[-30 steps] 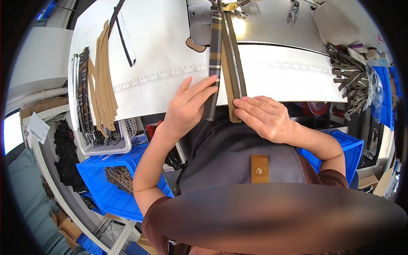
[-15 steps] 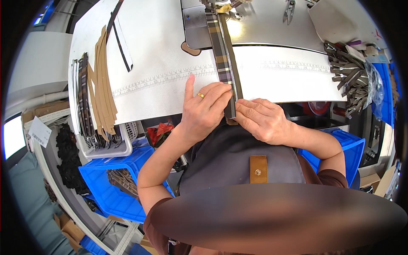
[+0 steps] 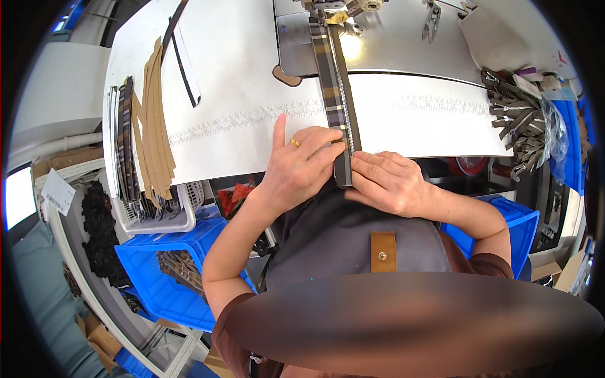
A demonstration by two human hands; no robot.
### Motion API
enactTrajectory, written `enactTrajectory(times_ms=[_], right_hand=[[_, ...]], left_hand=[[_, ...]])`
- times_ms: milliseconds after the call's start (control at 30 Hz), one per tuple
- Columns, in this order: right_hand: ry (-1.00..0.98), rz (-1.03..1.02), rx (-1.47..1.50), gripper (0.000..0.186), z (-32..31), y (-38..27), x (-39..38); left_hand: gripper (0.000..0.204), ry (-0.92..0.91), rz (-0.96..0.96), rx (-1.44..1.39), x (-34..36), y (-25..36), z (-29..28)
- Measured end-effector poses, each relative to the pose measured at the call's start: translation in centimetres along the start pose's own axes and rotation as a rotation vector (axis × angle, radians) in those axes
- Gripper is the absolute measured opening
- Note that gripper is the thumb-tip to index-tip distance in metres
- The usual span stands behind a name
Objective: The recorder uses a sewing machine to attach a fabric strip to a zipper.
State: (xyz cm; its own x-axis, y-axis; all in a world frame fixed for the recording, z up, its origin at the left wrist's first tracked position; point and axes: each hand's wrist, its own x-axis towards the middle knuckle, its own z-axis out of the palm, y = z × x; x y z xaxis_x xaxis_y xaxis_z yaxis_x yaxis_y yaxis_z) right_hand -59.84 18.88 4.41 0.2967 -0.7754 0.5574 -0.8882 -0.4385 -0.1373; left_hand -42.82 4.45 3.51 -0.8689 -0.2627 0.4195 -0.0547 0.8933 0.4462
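Observation:
A long zipper point(image 3: 345, 88) with silver teeth lies along a plaid fabric strip point(image 3: 328, 79). Both run from under the sewing machine's foot point(image 3: 329, 14) toward me, past the table's front edge. My left hand point(image 3: 302, 167) pinches the plaid side near the close end, its index finger raised and a ring on another finger. On the other side, my right hand point(image 3: 394, 186) grips the dark zipper tape at its edge, fingers bent together. The near end of the strip pokes out between my hands; the fingertips beneath it are hidden.
Tan and plaid strips point(image 3: 151, 126) hang over the table's left edge above a white basket point(image 3: 183, 220). Several dark zippers point(image 3: 520, 120) are heaped at the right. Thread snips point(image 3: 431, 22) lie beside the machine. Blue bins point(image 3: 170, 277) stand below.
The strip's near end and my right hand sit slightly lower in the picture. The right hand's lower fingers show more below the strip. Both hands keep their hold; the view has shifted a little.

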Motion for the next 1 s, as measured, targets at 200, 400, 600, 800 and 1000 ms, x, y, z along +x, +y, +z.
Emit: enactTrajectory(times_ms=[200, 400, 600, 800, 1000], right_hand=[[-0.004, 0.191, 0.304, 0.041, -0.7, 2.2, 0.0], [-0.103, 0.119, 0.133, 0.048, -0.4, 2.5, 0.1], [-0.13, 0.085, 0.155, 0.048, -0.7, 2.4, 1.0], [-0.09, 0.04, 0.2, 0.044, 0.0, 3.2, 0.6], [-0.083, 0.04, 0.226, 0.039, 0.0, 3.4, 0.9]], left_hand=[[0.033, 0.008, -0.049, 0.009, -0.6, 0.4, -0.1], [0.031, -0.118, -0.061, 0.057, 1.0, -0.4, -1.3], [0.031, 0.11, -0.015, 0.321, 8.8, -7.0, -0.3], [0.035, 0.049, -0.073, 0.278, 8.8, -8.9, 0.2], [0.033, -0.034, -0.098, 0.165, 9.7, -9.3, -0.7]])
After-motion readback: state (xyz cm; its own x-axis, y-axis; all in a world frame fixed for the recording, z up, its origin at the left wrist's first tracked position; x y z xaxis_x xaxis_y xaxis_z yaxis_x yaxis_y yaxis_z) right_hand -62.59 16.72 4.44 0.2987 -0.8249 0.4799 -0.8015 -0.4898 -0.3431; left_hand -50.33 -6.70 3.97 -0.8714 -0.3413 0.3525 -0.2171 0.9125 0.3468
